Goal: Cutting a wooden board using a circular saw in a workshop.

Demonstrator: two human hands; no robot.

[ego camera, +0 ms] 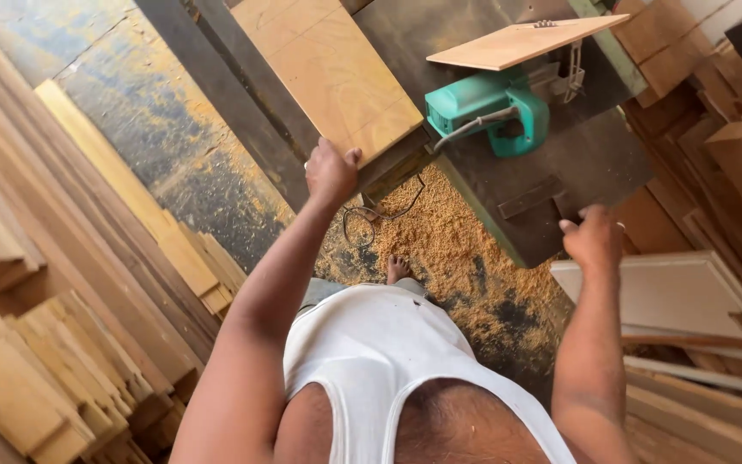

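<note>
White cloth of the person's undershirt point(371, 361) is filling the bottom of the view, and both bare arms are reaching out from it toward the dark counter point(594, 146). On that counter a green power tool point(487, 107) is standing, and I am taking it as my landmark. To the left of the green tool, the left hand point(330, 172) is gripping the near corner of a long plywood board point(328, 69); the fingers are clenched over its edge, and the board is lying on the counter and running away from the person. Just above the green tool, a smaller thin board point(521, 41) is resting. Below and to the right of the tool, the right hand point(592, 236) is hanging at the counter's near edge; its fingers are curled loosely, and I cannot tell if its grip is closed on anything. Below the tool, sawdust point(448, 241) is covering the floor, and one bare foot point(398, 268) is standing in it. Far left of the tool, planks point(53, 378) are lying stacked.
</note>
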